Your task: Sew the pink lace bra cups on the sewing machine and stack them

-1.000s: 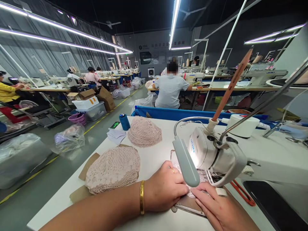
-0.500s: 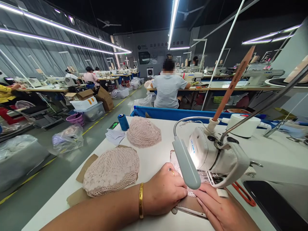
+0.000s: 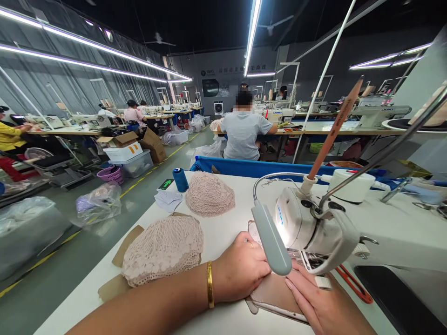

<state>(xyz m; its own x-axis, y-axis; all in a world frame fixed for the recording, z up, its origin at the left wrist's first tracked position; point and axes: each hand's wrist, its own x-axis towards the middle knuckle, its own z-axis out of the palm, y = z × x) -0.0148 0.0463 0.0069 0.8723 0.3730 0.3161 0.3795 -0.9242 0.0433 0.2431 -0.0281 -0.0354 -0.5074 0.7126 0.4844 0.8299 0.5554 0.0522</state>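
My left hand, with a gold bangle on the wrist and a ring, rests curled on a beige fabric piece with lace under it, just left of the sewing machine head. My right hand lies flat with fingers stretched on the same fabric, below the needle area. The machine's grey lamp hangs over both hands and hides the fingertips of the left one. A stack of pink lace pieces sits on cardboard to the left, and a second stack lies farther back.
A blue thread cone and papers stand at the white table's far left. Red-handled scissors lie right of the machine. Another person in a grey shirt sits ahead; other workers, boxes and bags line the aisle at left.
The beige fabric has slid toward me from under the machine, showing more of it between my hands. Both hands stay pressed on it.
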